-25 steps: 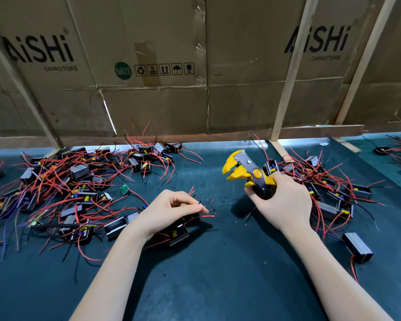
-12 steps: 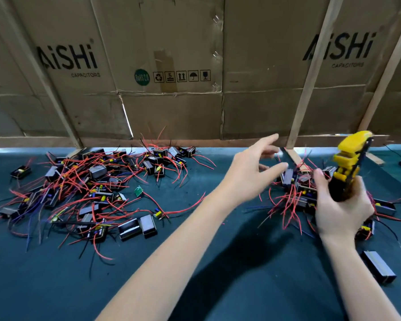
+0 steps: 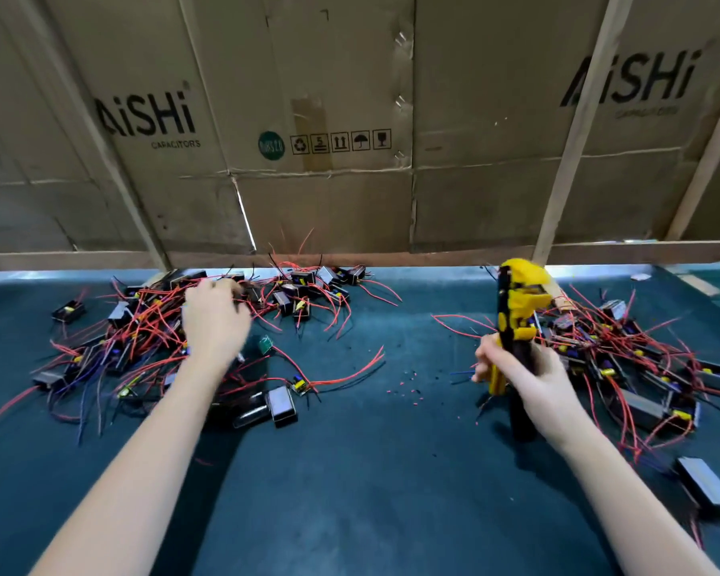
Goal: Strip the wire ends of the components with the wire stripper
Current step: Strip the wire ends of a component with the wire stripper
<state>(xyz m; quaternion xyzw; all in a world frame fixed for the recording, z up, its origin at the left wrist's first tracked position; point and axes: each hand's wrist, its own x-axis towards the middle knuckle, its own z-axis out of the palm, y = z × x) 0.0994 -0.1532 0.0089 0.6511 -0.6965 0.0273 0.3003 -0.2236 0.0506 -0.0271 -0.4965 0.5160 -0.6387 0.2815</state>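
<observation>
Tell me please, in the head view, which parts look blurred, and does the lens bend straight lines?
Head view: the left hand over the left pile is smeared by motion, fingers indistinct; the right hand and wire stripper are sharper; the wooden battens lean, suggesting wide-angle distortion.

Yellow-black wire stripper (image 3: 516, 322) upright between two red-wired component piles (image 3: 150, 338).

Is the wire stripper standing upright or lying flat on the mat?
Upright. The right hand grips the wire stripper by its handles, yellow head pointing up, above the mat. Nothing is visibly between its jaws.
</observation>
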